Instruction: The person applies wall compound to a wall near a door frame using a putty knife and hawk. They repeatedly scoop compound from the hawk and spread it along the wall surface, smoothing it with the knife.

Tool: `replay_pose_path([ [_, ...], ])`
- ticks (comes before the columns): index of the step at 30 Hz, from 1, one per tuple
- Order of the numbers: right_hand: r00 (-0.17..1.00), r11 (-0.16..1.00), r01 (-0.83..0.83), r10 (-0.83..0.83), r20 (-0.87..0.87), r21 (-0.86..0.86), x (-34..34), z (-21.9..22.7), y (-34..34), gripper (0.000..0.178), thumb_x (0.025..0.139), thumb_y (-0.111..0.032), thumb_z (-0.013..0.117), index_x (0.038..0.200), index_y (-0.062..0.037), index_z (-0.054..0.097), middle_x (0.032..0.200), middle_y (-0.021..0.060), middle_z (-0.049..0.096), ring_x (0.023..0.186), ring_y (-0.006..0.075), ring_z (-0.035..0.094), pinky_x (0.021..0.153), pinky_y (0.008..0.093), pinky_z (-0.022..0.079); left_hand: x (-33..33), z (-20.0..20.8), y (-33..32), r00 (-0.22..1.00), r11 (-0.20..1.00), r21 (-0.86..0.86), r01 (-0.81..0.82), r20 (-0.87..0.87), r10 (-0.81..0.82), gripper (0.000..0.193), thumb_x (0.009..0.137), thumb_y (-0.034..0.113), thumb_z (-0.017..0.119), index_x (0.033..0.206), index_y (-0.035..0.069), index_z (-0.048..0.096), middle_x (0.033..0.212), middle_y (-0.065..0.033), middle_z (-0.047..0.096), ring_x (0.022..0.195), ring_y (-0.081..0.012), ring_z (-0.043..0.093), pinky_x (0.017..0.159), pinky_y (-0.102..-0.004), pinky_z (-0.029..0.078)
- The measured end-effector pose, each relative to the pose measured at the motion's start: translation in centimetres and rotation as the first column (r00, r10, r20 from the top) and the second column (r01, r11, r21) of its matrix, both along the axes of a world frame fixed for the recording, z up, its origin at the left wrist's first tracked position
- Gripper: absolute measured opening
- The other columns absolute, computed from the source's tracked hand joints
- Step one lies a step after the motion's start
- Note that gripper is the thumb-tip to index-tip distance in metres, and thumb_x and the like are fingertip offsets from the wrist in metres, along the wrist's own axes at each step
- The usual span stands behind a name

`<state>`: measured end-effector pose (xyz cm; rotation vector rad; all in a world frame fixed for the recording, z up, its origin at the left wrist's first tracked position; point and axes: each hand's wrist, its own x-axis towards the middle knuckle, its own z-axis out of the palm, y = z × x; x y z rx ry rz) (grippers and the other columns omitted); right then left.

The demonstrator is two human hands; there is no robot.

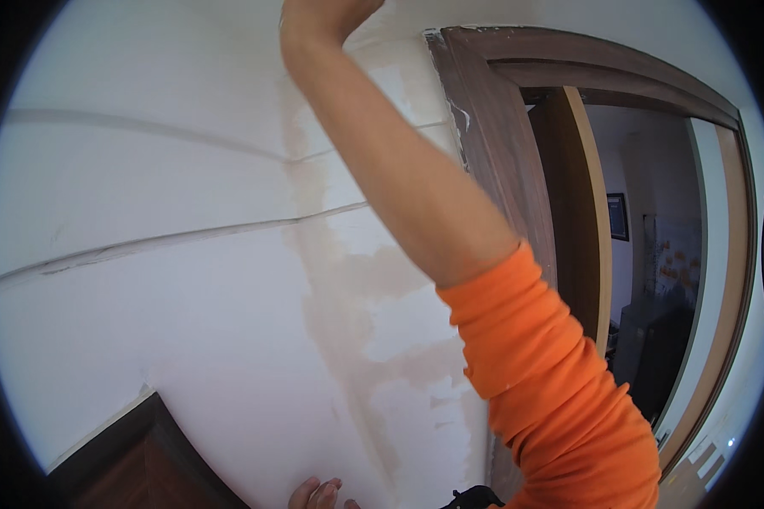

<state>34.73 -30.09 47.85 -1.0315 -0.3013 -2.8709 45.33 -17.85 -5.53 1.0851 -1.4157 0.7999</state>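
My right arm, in a bunched orange sleeve, reaches up across the wall. Its hand [331,15] is bent at the wrist and cut off by the top edge, so its fingers and anything in them are hidden. Behind the arm, a white wall [187,339] carries a vertical band of beige filler patches [339,339] along its corner. Low in the middle, only the fingers of my left hand [321,494] show. They are slightly bent and apart, close to the wall, with nothing visible in them.
A dark brown wooden door frame [518,153] stands right of the patches, with a door [573,212] ajar in it. Two grooves [187,236] run across the wall. A dark wooden panel corner [144,458] is at lower left. Something black [475,496] pokes up at the bottom.
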Motion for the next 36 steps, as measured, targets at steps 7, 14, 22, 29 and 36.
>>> replay_pose_path([
  [7,0.79,0.793,-0.606,0.609,-0.077,0.059,0.3,-3.8,-8.6,0.041,0.092,-0.001,0.048,0.133,0.0057,0.052,0.12,0.0138,0.064,0.103,0.0203,0.063,0.087,0.031,0.049,-0.6,-0.2,0.5,0.996,1.0,-0.001,-0.03,-0.08,0.03,0.047,0.084,-0.003,0.069,0.13,-0.002,0.061,0.117,-0.023,0.068,0.118,-0.0367,0.061,0.098,-0.0442,0.054],
  [14,0.667,0.663,-0.745,0.743,-0.063,-0.073,0.9,3.8,-15.3,0.044,0.098,-0.003,0.045,0.142,0.0024,0.046,0.13,0.0185,0.06,0.114,0.0279,0.06,0.095,0.0367,0.047,-0.8,0.0,0.6,0.998,1.0,0.013,-0.024,-0.057,0.025,0.046,0.083,-0.002,0.07,0.129,-0.002,0.062,0.119,-0.0225,0.067,0.117,-0.0344,0.062,0.097,-0.0414,0.054],
  [22,0.906,0.914,-0.404,0.405,-0.125,0.037,4.5,-0.2,-8.3,0.035,0.095,-0.007,0.049,0.128,0.0018,0.056,0.114,0.0145,0.065,0.101,0.0256,0.062,0.087,0.0371,0.049,-1.4,-2.1,0.6,0.851,0.986,0.013,0.164,-0.507,-0.135,0.046,0.08,-0.003,0.07,0.125,0.0,0.062,0.118,-0.0182,0.069,0.118,-0.0336,0.059,0.1,-0.0438,0.051],
  [29,0.697,0.697,-0.714,0.716,-0.033,0.061,-0.8,-3.2,-10.1,0.041,0.096,-0.005,0.051,0.136,0.0068,0.052,0.124,0.0177,0.063,0.108,0.0309,0.063,0.095,0.0409,0.048,-1.6,1.2,0.6,0.998,0.999,0.031,-0.04,-0.044,0.041,0.036,0.085,0.0,0.068,0.12,-0.002,0.065,0.116,-0.0192,0.07,0.114,-0.0365,0.062,0.096,-0.0456,0.052],
  [36,0.477,0.544,-0.826,0.813,-0.334,0.144,-5.0,-14.9,-7.5,0.039,0.096,-0.001,0.062,0.134,0.0021,0.05,0.128,0.0121,0.06,0.12,0.0232,0.061,0.105,0.0376,0.051,0.3,2.8,-0.8,0.98,0.991,-0.055,-0.123,0.153,0.13,0.034,0.09,0.012,0.067,0.119,-0.006,0.064,0.11,-0.0187,0.071,0.107,-0.0408,0.063,0.092,-0.0505,0.054],
])
